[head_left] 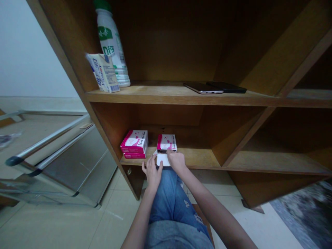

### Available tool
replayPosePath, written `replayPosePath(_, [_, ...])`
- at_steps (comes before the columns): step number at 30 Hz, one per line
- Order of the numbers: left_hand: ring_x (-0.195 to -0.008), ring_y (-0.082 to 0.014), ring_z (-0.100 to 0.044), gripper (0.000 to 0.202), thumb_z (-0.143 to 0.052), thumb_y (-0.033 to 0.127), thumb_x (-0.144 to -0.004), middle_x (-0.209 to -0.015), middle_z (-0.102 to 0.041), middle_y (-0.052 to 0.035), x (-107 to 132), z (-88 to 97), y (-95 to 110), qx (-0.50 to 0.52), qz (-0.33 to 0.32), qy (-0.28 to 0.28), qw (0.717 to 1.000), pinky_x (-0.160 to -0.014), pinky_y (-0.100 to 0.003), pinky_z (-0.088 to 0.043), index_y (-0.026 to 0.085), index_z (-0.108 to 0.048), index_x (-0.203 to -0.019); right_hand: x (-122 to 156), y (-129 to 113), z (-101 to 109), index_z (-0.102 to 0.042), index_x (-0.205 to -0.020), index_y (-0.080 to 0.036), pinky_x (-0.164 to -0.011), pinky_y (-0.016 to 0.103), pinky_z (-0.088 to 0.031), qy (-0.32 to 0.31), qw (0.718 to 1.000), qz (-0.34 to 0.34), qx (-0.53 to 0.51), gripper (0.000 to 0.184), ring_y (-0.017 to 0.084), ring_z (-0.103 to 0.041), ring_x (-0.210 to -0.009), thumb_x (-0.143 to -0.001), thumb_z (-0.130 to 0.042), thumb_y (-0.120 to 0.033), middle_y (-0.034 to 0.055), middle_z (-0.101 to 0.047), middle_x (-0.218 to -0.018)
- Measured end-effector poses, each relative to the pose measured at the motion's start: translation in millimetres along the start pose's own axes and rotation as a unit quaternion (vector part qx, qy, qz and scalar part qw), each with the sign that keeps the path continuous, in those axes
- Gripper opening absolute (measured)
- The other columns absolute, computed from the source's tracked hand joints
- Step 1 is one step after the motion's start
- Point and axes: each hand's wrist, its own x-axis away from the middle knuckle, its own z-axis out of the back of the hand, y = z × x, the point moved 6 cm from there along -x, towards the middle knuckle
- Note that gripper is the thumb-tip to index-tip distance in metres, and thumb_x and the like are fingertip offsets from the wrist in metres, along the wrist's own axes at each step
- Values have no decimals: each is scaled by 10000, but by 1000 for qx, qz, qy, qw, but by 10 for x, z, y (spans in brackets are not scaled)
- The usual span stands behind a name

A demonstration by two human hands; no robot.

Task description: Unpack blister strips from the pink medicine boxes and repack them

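Standing at far left on a pale tiled floor, a metal frame with grey panels flanks a wooden shelf unit. On the upper shelf, a small drink carton stands near the left end, just in front of a tall white bottle with a green cap. Below them, on the lower shelf, a stack of pink-and-white boxes sits near the left side of the compartment. Right of the stack, a person's left hand reaches in at the front edge, thumb and fingers apart, beside the left edge of a white flap. Just beyond the flap, a single pink-and-white box lies on the same shelf, apart from the stack, its dark near end facing the person. Blue jeans with torn patches show below the shelf's edge. The right hand comes in from the other side, fingers curled at the single box's near right corner and beside the flap; whether they are clamped on either cannot be told. Farther right on the upper shelf, a silver-edged phone lies flat close to a dark flat object. At lower right, a grey patterned item is too blurred to name.
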Motion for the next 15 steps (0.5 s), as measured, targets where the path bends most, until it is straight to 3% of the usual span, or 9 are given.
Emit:
replayPosePath(6, [-1175, -257, -519, 243, -472, 351, -872, -1123, -661, -87, 19, 13, 49, 2, -19, -3, 1000, -1061, -521, -161, 221, -601, -1031, -12, 41, 39, -579, -1060, -136, -716, 289, -462, 9, 1000, 4, -3, 262, 213, -664, -801, -890, -379, -127, 160, -683, -938])
replayPosePath(10, [-1167, -250, -524, 236, -486, 354, -867, -1117, -658, -84, 28, 17, 44, -1, -21, 5, 1000, -1062, -515, -157, 217, -603, -1020, 11, 60, 43, -605, -978, -143, -757, 293, -446, 12, 1000, 2, -18, 247, 202, -661, -801, -890, -375, -119, 138, -686, -930])
replayPosePath(13, [-1170, -244, -520, 237, -488, 356, -868, -1123, -653, -83, 30, 11, 43, -5, -25, 7, 1000, -1065, -513, -146, 216, -599, -1024, 53, 88, 61, -616, -960, -149, -719, 285, -444, 14, 999, -10, -28, 249, 201, -660, -788, -882, -382, -118, 118, -689, -915])
replayPosePath(15, [-1172, -244, -518, 242, -482, 358, -870, -1126, -651, -87, 30, 5, 43, -7, -24, 6, 1000, -1065, -514, -146, 215, -597, -1027, 101, 120, 102, -614, -1004, -171, -675, 264, -441, 36, 994, -46, -94, 230, 192, -656, -779, -869, -428, -159, 95, -691, -915])
